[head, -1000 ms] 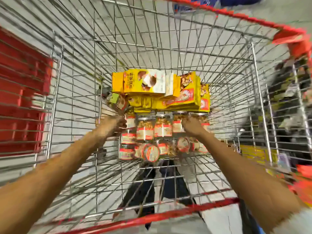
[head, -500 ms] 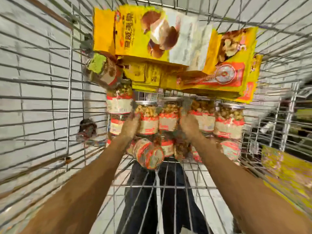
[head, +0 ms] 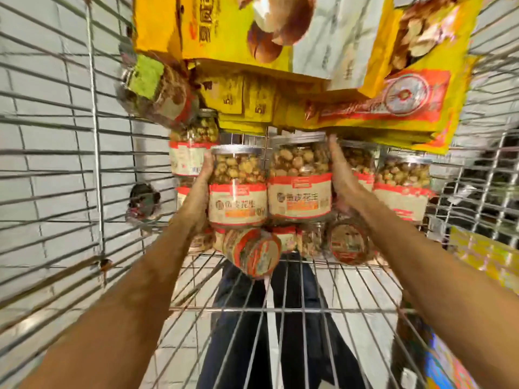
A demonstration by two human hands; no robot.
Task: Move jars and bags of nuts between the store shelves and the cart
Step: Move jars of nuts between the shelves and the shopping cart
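Both bare forearms reach forward into the silver wire shopping cart [head: 95, 169], and the two hands squeeze a pair of jars between them. The left hand [head: 202, 189] lies flat against the outer side of the left clear plastic nut jar with a silver lid and red-and-cream label [head: 238, 186], fingers pointing up along it; whether the thumb wraps round cannot be made out. The right hand [head: 341, 178] presses, fingers straight and upward, on the outer side of the right clear nut jar with the same label [head: 299, 181]. The two jars stand upright, touching side by side, among the other jars in the cart. Their labels carry Chinese characters, too blurred to read with certainty. Behind and beside them at least three more upright jars show; below, two jars lie on their sides. Above, large yellow bags of nuts [head: 230, 32] are stacked, at least two, with small yellow packets [head: 244, 99] beneath them marked "5".
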